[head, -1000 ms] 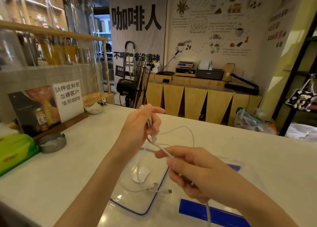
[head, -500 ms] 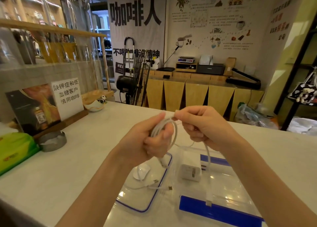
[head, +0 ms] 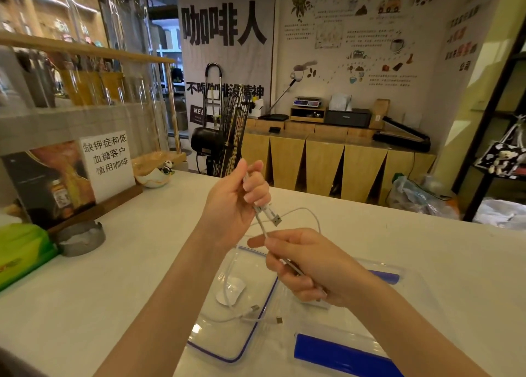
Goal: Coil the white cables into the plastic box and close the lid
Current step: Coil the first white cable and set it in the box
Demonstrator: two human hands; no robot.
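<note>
From the head camera, the left hand is raised over the white counter, its fingers curled shut around several gathered turns of the white cable, with the USB plug poking out just below the fist. Half a second ago the two hands met at the bundle, the right laying a loop over the left; now they have parted, and the right hand has dropped lower and nearer the body, pinching the free run of the same cable between thumb and fingers so it stretches taut between the two. That suggests one more turn is being drawn out before it is wrapped on. Below the hands, a second white cable lies loose across the clear lid with its blue-edged rim, near a small white mouse-like object. Just to the right sits the plastic box with blue latches, open; the right hand and arm hide most of its inside. Judging from this, the coiling is only partly done, and nothing is packed or closed yet.
</note>
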